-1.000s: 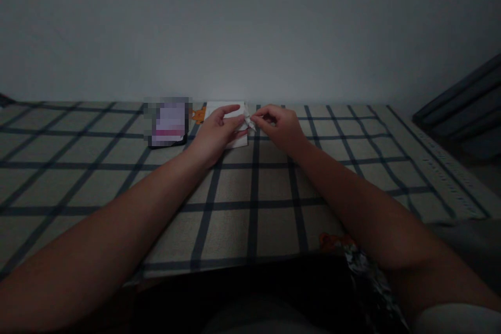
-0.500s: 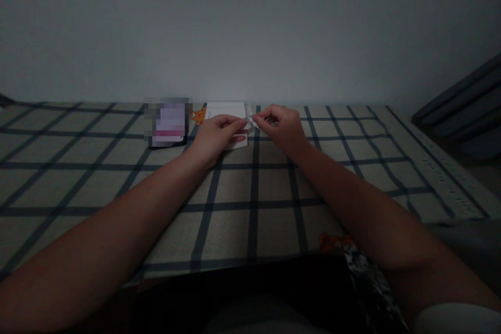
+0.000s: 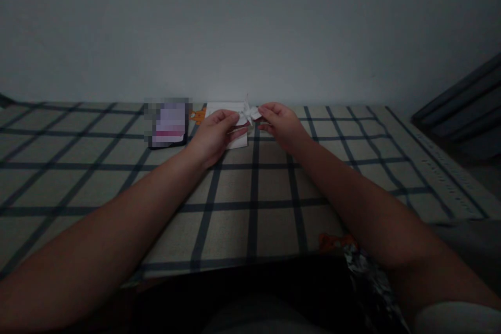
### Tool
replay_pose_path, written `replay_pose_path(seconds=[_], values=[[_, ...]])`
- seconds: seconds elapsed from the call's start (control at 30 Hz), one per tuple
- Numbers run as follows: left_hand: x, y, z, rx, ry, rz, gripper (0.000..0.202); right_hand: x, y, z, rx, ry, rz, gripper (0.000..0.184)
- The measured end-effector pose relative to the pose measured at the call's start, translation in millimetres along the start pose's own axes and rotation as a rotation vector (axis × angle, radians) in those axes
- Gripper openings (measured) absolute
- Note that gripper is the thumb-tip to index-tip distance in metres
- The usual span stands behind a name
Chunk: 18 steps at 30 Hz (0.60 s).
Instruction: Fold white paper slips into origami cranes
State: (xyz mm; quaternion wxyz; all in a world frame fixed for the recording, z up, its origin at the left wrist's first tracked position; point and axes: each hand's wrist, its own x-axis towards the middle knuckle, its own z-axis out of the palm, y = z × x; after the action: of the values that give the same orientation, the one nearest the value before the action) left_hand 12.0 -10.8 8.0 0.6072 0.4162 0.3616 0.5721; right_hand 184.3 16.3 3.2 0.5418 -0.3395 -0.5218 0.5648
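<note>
Left hand, right hand: fingers pinch opposite sides of white folded-paper figure. Apparently shaping; next likely calls for light, even pull.

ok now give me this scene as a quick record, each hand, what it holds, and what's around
left hand: pinches the left side of the folded white paper
right hand: pinches the paper's right side
white sheet: on the cloth, partly hidden by the left hand
dark-edged device: left of the sheet, partly pixelated
orange shape: between device and sheet
surface: checked cloth
background: plain wall
light: dim
</note>
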Motion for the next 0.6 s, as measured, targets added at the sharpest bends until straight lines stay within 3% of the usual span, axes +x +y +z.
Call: replay_pose_path(seconds=[0.23, 0.4, 0.6], values=[[4.4, 0.3, -3.1, -0.035, -0.024, -0.07, 0.01, -0.6, -0.6, -3.2, 0.169, -0.034, 0.177, 0.015], [5.3, 4.3, -4.4, -0.019, -0.029, -0.193, 0.011, 1.1, 3.0, -7.8, 0.186, -0.036, 0.193, 0.016], [2.1, 7.7, -3.9, 0.049, -0.018, -0.214, 0.007, -0.5, -0.3, -4.0, 0.08, -0.037, 0.148, 0.024]])
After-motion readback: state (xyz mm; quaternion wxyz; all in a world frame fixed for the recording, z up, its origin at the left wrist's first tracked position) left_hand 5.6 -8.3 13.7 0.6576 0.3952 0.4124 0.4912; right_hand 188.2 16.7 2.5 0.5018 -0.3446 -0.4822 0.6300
